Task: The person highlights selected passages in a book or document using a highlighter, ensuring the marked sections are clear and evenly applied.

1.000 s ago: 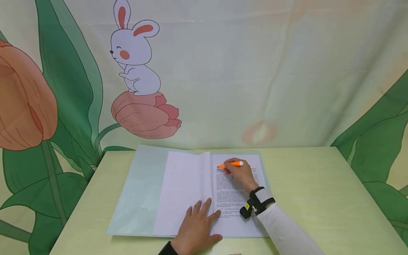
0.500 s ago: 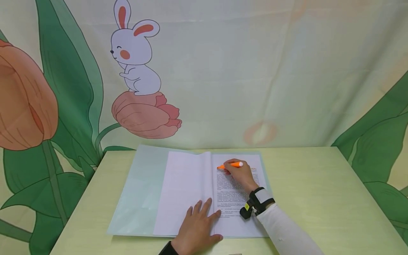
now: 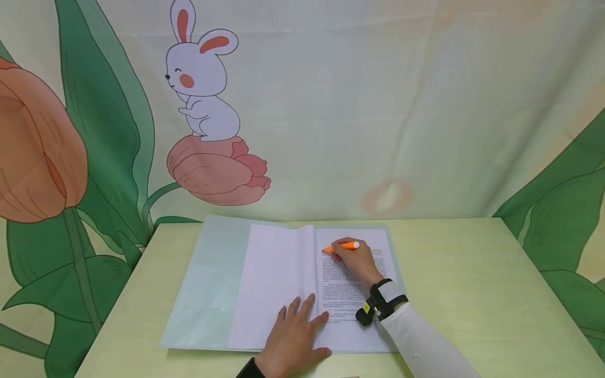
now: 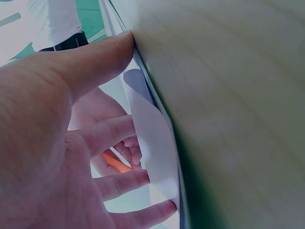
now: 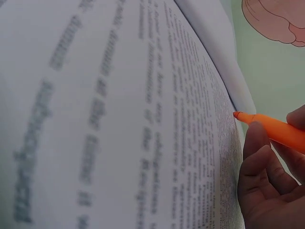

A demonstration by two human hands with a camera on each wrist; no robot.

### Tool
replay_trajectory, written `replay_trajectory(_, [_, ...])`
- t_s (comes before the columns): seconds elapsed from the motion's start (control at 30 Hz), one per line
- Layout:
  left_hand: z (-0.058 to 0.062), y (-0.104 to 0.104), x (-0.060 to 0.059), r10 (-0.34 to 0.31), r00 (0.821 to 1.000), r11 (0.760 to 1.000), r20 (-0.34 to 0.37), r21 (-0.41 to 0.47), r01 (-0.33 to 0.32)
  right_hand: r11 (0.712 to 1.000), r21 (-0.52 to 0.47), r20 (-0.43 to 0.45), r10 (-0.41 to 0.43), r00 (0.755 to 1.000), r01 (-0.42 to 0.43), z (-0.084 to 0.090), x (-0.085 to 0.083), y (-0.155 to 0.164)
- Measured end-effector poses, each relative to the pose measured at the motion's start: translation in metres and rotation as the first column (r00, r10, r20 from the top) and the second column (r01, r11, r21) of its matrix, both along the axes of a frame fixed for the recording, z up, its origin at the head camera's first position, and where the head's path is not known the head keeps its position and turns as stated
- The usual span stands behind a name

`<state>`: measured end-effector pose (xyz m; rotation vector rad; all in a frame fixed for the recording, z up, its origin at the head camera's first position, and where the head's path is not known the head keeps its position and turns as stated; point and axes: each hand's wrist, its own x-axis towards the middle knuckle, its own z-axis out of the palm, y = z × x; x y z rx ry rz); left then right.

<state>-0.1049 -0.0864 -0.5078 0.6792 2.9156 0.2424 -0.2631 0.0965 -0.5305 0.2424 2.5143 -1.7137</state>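
My right hand (image 3: 358, 261) pinches an orange highlighter (image 3: 348, 245), its tip at the left end of the upper lines on the printed page (image 3: 345, 294). In the right wrist view the highlighter (image 5: 281, 130) sits between thumb and fingers, its tip at the page's far edge. My left hand (image 3: 294, 336), fingers spread, rests over the lower part of the blank left page (image 3: 274, 278) and the fold. In the left wrist view the left hand's fingers (image 4: 121, 183) touch the curved paper (image 4: 155, 138) and its thumb lies by the folder edge.
A pale blue-green folder (image 3: 203, 294) lies opened under the pages on a light wooden table (image 3: 463, 294). Behind the table hangs a curtain (image 3: 331, 121) printed with a rabbit and tulips. A small object shows at the bottom edge of the head view.
The right hand and highlighter have shifted slightly down the page, with the tip still at the left of the text. The left hand stays in place on the page.
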Motion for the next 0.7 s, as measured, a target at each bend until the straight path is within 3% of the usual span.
replay_trajectory(0.7, [-0.0015, -0.0005, 0.0005, -0.003, 1.0, 1.0, -0.011, -0.015, 0.003, 0.999, 0.021, 0.007, 0.025, 1.0, -0.025, -0.002, -0.0008, 0.0055])
